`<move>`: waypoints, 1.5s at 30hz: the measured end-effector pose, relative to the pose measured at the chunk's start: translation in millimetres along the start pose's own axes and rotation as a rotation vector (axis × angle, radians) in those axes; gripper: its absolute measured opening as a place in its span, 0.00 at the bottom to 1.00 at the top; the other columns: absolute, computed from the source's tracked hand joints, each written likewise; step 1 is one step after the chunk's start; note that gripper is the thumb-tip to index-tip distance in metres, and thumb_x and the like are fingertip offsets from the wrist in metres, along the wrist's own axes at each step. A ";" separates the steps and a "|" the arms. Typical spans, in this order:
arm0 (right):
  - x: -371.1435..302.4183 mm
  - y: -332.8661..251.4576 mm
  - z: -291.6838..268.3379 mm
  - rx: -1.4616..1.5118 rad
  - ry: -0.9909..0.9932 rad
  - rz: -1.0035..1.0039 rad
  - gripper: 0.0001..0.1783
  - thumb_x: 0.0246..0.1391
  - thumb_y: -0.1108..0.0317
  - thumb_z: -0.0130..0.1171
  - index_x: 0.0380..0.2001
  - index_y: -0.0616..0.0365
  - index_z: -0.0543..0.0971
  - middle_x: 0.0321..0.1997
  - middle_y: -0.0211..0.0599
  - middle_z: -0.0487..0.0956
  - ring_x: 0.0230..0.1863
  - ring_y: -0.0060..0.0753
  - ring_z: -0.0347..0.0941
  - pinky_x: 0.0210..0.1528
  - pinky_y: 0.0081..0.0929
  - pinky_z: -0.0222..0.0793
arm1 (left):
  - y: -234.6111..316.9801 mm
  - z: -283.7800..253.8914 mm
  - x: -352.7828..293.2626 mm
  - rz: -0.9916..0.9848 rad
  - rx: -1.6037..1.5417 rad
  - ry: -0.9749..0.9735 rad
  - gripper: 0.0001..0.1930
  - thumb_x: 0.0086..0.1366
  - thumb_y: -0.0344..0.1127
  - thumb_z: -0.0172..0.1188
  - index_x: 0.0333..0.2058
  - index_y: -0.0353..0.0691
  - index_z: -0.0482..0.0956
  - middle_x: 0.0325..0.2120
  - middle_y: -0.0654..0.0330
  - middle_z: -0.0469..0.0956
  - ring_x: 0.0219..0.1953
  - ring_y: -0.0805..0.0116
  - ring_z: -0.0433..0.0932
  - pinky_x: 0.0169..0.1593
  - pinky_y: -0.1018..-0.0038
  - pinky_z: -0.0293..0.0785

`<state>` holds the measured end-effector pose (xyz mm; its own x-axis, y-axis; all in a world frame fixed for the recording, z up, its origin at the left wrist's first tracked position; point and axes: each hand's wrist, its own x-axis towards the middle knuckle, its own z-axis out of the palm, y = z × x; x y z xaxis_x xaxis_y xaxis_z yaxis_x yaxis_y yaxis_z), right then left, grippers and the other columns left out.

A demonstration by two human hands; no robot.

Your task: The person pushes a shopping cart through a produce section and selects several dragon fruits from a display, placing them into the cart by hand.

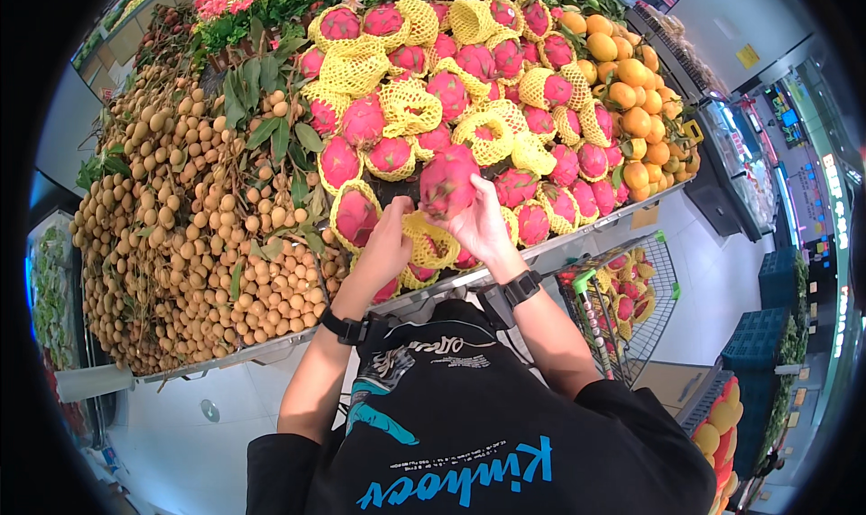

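Observation:
In my right hand is a bare pink dragon fruit, raised over the near edge of the pile, my fingers around its right and lower side. Just left of it, my left hand is closed at the edge of a yellow foam net sleeve, which hangs open below the fruit. The left fingertips are partly hidden. Around both hands lie many dragon fruits, some in yellow nets, such as a netted dragon fruit beside my left wrist. Loose empty net sleeves lie on top of the pile.
Brown longans with leafy twigs heap up at the left, and oranges at the right. A metal rail edges the stand. Right of me stands a shopping cart holding netted dragon fruits. Dark crates are stacked farther right.

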<state>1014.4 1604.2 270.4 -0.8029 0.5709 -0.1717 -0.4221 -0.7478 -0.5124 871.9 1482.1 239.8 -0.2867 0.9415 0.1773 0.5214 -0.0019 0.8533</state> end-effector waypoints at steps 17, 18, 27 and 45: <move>-13.1 -11.2 43.0 -1.528 0.092 -0.611 0.46 0.39 0.65 0.74 0.62 0.52 0.62 0.56 0.45 0.69 0.54 0.49 0.70 0.53 0.42 0.72 | -34.9 -2.1 2.0 -0.123 -0.091 0.135 0.17 0.54 0.22 0.55 0.45 0.32 0.74 0.44 0.46 0.74 0.50 0.45 0.73 0.53 0.65 0.70; -11.1 -6.7 42.7 -1.869 0.085 -0.818 0.47 0.36 0.66 0.74 0.62 0.52 0.64 0.56 0.45 0.68 0.53 0.51 0.69 0.55 0.44 0.70 | -33.5 -1.0 2.8 -0.120 -0.092 0.135 0.17 0.54 0.22 0.55 0.45 0.32 0.74 0.44 0.46 0.74 0.50 0.45 0.73 0.53 0.65 0.70; -15.0 25.5 20.0 -2.050 -0.147 -1.094 0.49 0.23 0.71 0.73 0.58 0.41 0.70 0.65 0.32 0.65 0.60 0.47 0.60 0.59 0.48 0.59 | -22.1 -6.8 -5.9 -0.103 -0.475 -0.034 0.32 0.54 0.29 0.66 0.58 0.34 0.65 0.52 0.54 0.71 0.55 0.66 0.72 0.54 0.69 0.72; -40.8 5.4 27.1 -0.460 0.137 -0.408 0.48 0.46 0.77 0.69 0.66 0.52 0.54 0.60 0.42 0.68 0.59 0.38 0.69 0.59 0.35 0.68 | -15.0 -4.4 -11.5 -0.121 -0.079 0.194 0.16 0.56 0.21 0.55 0.45 0.33 0.78 0.44 0.47 0.78 0.49 0.49 0.77 0.53 0.66 0.72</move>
<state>1033.4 1567.7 297.5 -0.5411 0.8406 0.0229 -0.4342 -0.2560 -0.8637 863.8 1469.9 227.2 -0.4963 0.8541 0.1554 0.4112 0.0736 0.9086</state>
